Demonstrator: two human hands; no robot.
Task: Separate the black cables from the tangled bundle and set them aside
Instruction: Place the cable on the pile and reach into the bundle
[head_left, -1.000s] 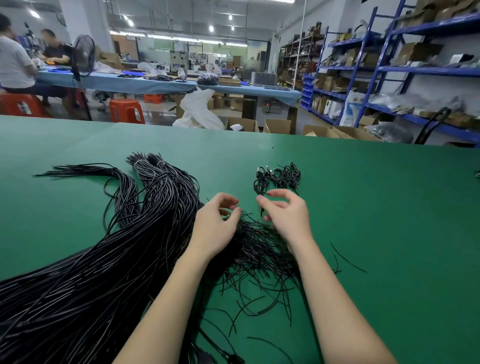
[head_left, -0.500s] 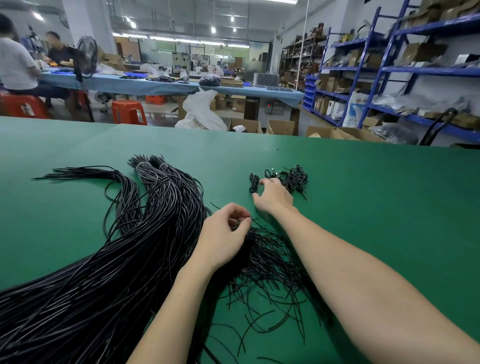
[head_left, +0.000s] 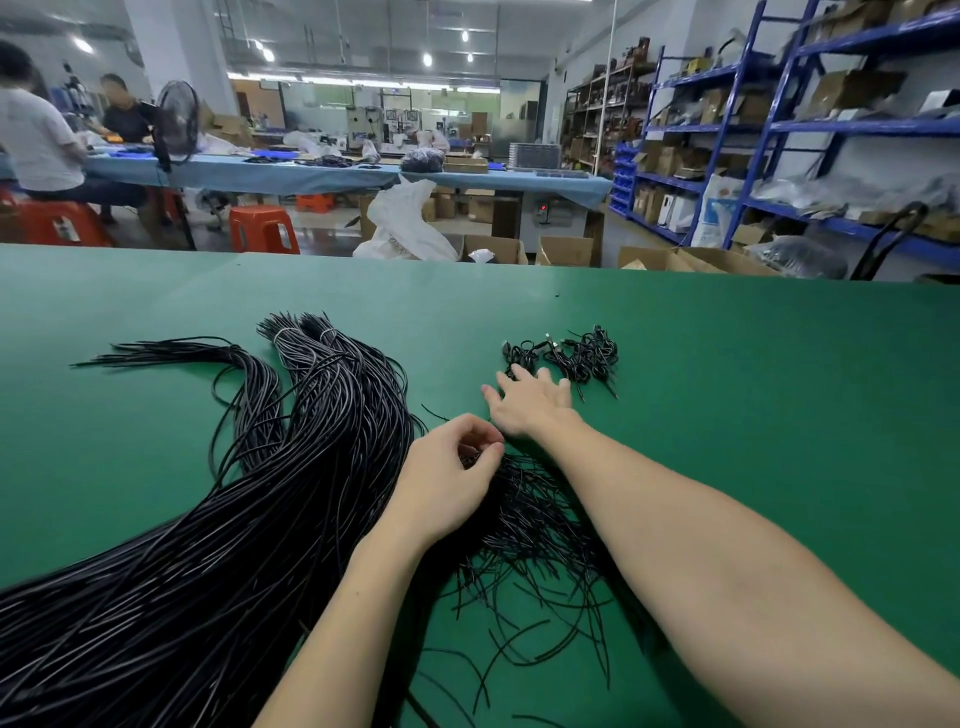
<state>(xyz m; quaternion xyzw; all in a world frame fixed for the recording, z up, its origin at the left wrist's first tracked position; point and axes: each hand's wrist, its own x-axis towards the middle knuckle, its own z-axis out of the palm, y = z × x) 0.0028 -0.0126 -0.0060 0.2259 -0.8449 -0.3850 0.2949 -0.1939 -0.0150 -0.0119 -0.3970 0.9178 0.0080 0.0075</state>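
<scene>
A: Black, glossy insulation covers every cable in the large bundle (head_left: 218, 530). State its layout.

B: The bundle fans across the left of the green table (head_left: 727, 415) from the near left corner toward the centre. Its far ends split into several tails, two of them bound with pale ties. The strands are long, round and uniform, with grey highlights.

A: And the thinner material?

B: A tangled bundle (head_left: 535, 540) of fine black wires lies between the two forearms, its loose ends spraying toward the near edge. A separate small pile of coiled black cables (head_left: 571, 356) with plug ends sits beyond it, well apart from the large bundle.

A: Hand status?

B: The left hand (head_left: 449, 480) is curled, fingertips and thumb pinching strands at the top of the tangled bundle. The right hand (head_left: 530, 402) is flat, fingers spread and straight, its fingertips at the near edge of the coiled pile; it holds nothing.
</scene>
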